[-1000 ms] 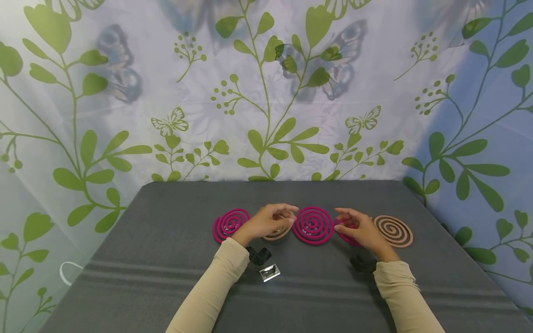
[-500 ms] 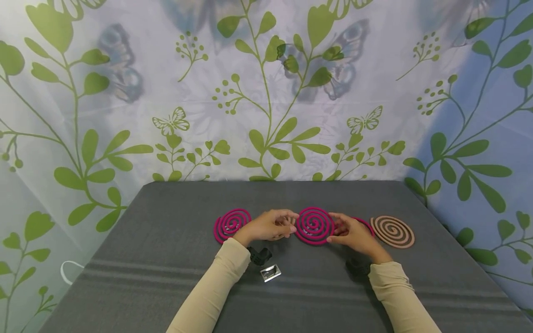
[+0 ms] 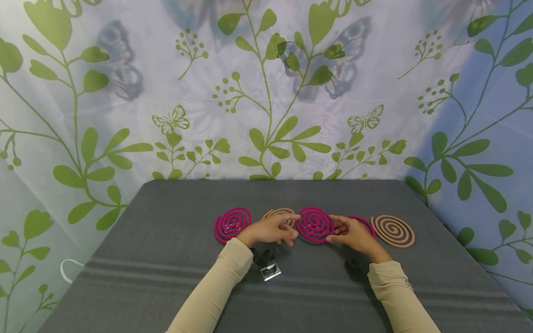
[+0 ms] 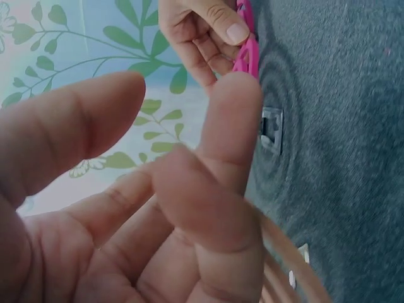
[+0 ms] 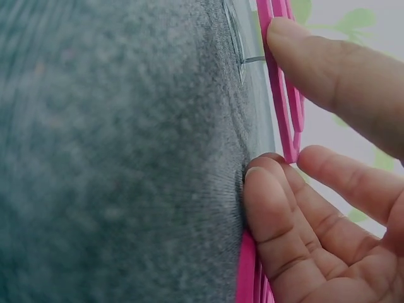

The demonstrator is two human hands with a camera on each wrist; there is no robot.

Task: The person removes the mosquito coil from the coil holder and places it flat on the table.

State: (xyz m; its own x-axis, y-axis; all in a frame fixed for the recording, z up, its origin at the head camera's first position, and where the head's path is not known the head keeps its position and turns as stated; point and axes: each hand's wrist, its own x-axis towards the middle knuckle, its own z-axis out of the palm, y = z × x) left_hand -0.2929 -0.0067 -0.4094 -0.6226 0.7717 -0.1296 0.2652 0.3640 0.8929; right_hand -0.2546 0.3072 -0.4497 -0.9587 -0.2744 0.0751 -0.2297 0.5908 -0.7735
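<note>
My right hand pinches the right edge of the middle pink mosquito coil. In the right wrist view the thumb lies on the coil's rim, with the coil apart from the grey cloth. Below this coil, the left wrist view shows a metal coil stand and a spiral shadow. My left hand, its fingers loosely spread and holding nothing, hovers by the middle coil's left side. It partly covers a tan coil. Another pink coil is partly hidden behind my right hand.
A pink coil lies at the row's left end and a tan coil at its right end. A loose metal stand lies nearer, beside the left wrist. Behind the grey table hangs a leaf-patterned curtain.
My right hand has moved left from the neighbouring pink coil and taken hold of the middle one, which has risen slightly. My left hand's fingers have spread apart.
</note>
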